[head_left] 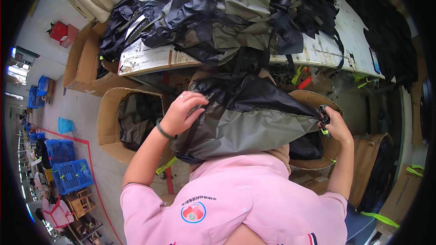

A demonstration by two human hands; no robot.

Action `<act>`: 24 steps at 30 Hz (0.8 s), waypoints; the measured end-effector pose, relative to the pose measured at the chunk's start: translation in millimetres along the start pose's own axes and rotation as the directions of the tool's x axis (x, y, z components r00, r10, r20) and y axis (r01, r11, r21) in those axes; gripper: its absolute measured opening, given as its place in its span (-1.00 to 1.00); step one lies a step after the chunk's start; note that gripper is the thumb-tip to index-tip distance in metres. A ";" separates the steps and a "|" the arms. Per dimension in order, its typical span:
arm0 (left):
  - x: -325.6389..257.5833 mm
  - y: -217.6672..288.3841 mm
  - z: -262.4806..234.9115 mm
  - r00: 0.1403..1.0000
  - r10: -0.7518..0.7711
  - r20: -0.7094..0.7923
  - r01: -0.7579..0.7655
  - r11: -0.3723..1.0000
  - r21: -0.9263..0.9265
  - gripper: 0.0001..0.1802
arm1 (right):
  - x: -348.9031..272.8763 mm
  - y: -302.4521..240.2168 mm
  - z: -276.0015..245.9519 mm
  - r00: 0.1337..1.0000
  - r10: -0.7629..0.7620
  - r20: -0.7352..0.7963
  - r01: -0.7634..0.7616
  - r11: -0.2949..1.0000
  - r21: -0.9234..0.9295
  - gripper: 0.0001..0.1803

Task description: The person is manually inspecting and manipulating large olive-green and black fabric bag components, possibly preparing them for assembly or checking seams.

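Observation:
A grey-green and black fabric piece (254,129), likely a bag part, is spread across my lap. At its left side is my left hand (184,111), with a green bangle at the wrist. The thumb and fingers are apart, tips beside or lightly on the cloth. My right hand (336,124) is closed at the right end, where the fabric draws to a point. In its grip is a small dark object (323,114) with a lime-green bit; its exact kind is hard to make out. Whether those fingers also pinch the fabric is hidden.
Ahead stands a worn white table (309,56) heaped with black and grey-green fabric pieces (236,4). A cardboard box (106,122) with fabric inside is at my left, another box (313,95) at my right. Blue crates (72,177) stand farther left on the floor.

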State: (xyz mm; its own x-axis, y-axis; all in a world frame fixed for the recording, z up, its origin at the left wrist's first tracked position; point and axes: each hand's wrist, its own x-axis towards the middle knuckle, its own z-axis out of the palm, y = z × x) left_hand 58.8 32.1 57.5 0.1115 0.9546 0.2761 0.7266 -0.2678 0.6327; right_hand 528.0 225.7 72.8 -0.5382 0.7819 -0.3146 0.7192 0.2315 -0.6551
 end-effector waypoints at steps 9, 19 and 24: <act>43.5 -73.1 44.2 0.876 -0.095 0.473 -0.010 0.977 0.214 -0.74 | -32.9 45.6 11.9 0.988 0.149 -0.028 -0.144 0.982 0.120 -0.66; -25.5 -54.2 -30.9 0.714 -0.484 0.506 0.626 0.765 -0.153 -0.74 | 17.8 67.2 29.9 1.000 -0.005 0.000 0.005 1.000 -0.015 -0.67; -39.7 -62.3 -27.0 0.708 -0.533 0.463 0.706 0.541 -0.457 -0.80 | 50.3 62.7 30.6 0.998 0.058 0.022 -0.051 0.971 -0.235 -0.68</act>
State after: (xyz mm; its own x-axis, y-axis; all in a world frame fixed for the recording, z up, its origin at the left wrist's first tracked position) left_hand -9.1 7.4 26.6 0.0054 0.8789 -0.4770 0.1621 0.4699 0.8677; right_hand 532.6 261.8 -5.2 -0.5052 0.7810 -0.3672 0.8289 0.3206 -0.4585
